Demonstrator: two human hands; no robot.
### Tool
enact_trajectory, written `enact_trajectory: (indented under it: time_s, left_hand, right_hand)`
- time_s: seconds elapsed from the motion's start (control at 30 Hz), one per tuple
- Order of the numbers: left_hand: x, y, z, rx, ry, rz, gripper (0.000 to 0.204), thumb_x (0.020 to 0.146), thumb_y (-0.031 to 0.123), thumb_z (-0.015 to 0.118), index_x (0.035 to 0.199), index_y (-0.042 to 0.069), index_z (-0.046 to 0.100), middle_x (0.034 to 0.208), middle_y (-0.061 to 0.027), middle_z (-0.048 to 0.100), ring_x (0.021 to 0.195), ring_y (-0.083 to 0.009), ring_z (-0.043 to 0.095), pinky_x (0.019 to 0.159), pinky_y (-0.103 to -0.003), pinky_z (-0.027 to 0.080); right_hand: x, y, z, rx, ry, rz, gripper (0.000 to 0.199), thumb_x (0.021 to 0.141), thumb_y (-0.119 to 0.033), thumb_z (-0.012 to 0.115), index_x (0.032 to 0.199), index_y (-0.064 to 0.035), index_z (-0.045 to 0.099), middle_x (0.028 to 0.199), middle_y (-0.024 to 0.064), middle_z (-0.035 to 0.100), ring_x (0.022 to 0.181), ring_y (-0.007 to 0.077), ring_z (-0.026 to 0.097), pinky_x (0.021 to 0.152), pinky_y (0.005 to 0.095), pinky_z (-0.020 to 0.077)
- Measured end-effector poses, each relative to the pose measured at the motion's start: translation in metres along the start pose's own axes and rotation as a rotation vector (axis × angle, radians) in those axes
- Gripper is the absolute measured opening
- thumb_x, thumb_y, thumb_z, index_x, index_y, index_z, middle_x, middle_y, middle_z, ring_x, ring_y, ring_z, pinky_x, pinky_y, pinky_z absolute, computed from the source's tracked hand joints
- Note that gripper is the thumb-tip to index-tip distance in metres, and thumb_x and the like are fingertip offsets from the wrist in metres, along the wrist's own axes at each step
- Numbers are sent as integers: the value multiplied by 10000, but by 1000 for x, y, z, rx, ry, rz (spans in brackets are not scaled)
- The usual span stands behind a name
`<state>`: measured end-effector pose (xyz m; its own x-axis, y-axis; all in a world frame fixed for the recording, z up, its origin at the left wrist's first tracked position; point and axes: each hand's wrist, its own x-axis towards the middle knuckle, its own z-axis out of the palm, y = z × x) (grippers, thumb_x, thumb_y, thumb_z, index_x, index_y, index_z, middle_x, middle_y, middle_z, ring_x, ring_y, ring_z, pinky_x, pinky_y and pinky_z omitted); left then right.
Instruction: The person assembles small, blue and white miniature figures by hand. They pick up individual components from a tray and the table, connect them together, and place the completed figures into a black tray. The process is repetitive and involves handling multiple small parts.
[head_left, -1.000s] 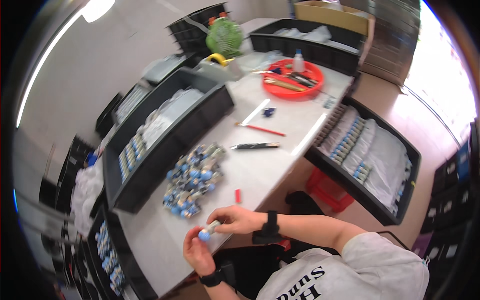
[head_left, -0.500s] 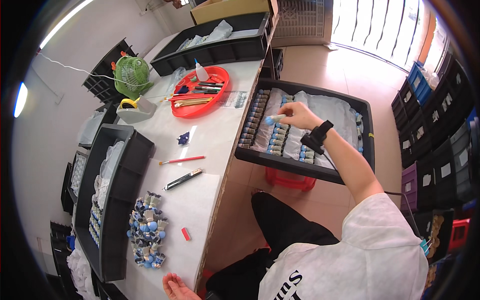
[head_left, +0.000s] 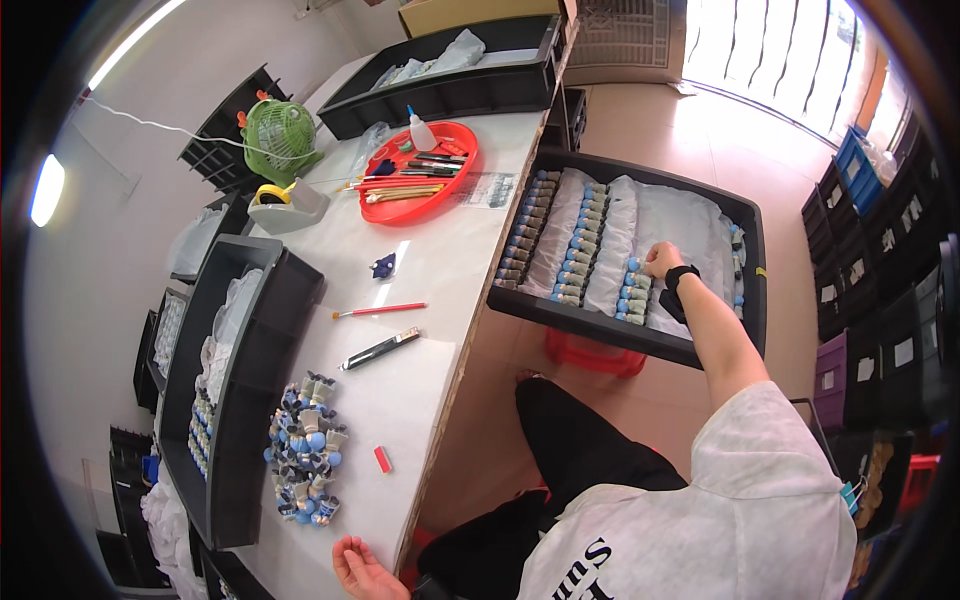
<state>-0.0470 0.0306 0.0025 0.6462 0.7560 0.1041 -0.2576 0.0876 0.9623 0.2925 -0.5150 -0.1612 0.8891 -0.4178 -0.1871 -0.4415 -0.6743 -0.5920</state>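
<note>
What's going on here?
A person's right hand is touching a small blue-headed figurine at the far end of a short row in the black plastic tray; whether it grips it is unclear. The left hand is empty, near a loose pile of figurines on the white table.

Black lettering (head_left: 598, 551) marks the white shirt (head_left: 650, 525) below the right hand's (head_left: 665, 257) fingers (head_left: 652, 265); crate labels (head_left: 903, 352) rightward are unreadably small.

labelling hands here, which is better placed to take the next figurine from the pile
Probably the left hand: it looks empty and is near the figurine pile, while the right hand is over the black tray.
</note>
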Motion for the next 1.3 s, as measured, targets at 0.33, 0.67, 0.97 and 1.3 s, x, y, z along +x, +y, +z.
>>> enact_trajectory:
  time_s: [0.33,0.67,0.97,1.3]
  left_hand:
    - [4,-4,1,-125,-1,-26,174,842,26,510,1011,-4,542,970,-105,583,860,-171,566,801,-281,458]
    - [1,-2,-4,-145,-24,-38,173,837,22,515,1001,-16,553,958,-116,598,864,-182,582,784,-276,468]
    - [6,-5,-8,-170,-66,-56,169,838,7,505,997,-29,551,951,-124,599,866,-192,586,789,-281,471]
    - [5,-4,-7,-145,-76,-50,175,843,4,492,1002,-37,551,947,-118,597,864,-182,584,795,-271,464]
  right_hand:
    - [50,25,8,-212,125,-464,368,582,-225,666,878,-7,633,850,161,624,796,274,603,744,349,470]
    - [-182,-318,-13,285,-339,-1085,237,720,-96,614,926,21,594,796,86,617,722,145,590,658,254,467]
    - [-293,-438,81,-94,-605,-1536,380,664,-165,629,1013,-22,583,941,167,608,858,302,585,771,348,465]
    - [-319,-427,94,16,-496,-1621,249,625,-77,661,829,-35,524,858,122,507,771,313,541,681,373,445]
